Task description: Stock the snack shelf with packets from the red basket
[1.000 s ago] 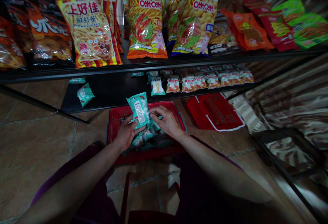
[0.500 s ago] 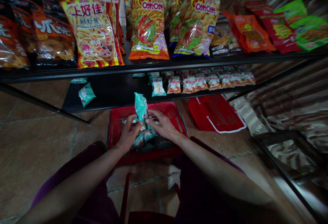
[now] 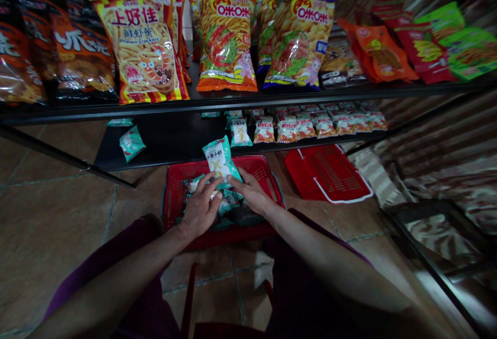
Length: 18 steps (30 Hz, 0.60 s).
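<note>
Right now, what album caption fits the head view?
Right hand holding, left hand touching a teal snack packet over a red basket.

The head view looks forward and down (fairly near).

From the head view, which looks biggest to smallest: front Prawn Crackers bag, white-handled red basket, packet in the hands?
1. Front Prawn Crackers bag
2. White-handled red basket
3. Held packet

Two red baskets (image 3: 233, 236) (plus two hands (image 3: 252, 192))
</note>
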Motion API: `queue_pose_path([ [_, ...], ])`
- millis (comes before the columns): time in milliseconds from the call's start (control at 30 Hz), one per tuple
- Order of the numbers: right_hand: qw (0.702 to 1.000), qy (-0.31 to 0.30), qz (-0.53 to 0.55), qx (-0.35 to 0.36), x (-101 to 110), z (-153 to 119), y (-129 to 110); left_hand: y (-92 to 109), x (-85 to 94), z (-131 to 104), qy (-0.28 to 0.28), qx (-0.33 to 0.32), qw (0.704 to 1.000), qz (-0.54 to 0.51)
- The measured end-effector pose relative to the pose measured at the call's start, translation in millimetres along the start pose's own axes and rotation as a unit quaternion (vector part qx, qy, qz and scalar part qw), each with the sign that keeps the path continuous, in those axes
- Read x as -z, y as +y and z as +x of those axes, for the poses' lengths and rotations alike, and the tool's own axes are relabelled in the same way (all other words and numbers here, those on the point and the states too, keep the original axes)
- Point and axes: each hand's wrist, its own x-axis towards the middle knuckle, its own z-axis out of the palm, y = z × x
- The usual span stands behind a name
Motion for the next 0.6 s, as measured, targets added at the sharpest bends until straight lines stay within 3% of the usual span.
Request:
queue_pose_path([
  [133,0.988,0.027,0.134,-0.065,0,2,1,5,6.3,4,0.027,-0.03,0.999,0.01],
  [200,0.981,0.025,0.172,-0.089,2,2,0,4,11.7,10,0.082,-0.029,0.996,0.033],
  [267,0.973,0.014,0.193,-0.122,3,2,-1,1,17.7,19,0.151,0.022,0.988,0.016],
  [333,0.967,-0.008,0.209,-0.148,3,1,-1,-4,23.4,30,0.206,0.102,0.97,-0.077],
  [433,0.96,-0.044,0.22,-0.168,1,-1,2,-6,30.8,42,0.237,0.193,0.91,-0.279],
  [500,0.958,-0.06,0.216,-0.177,-1,-2,4,-3,35.0,47,0.231,0.226,0.876,-0.359],
  [600,0.958,-0.074,0.211,-0.182,-3,-3,6,2,40.3,48,0.214,0.23,0.867,-0.387],
])
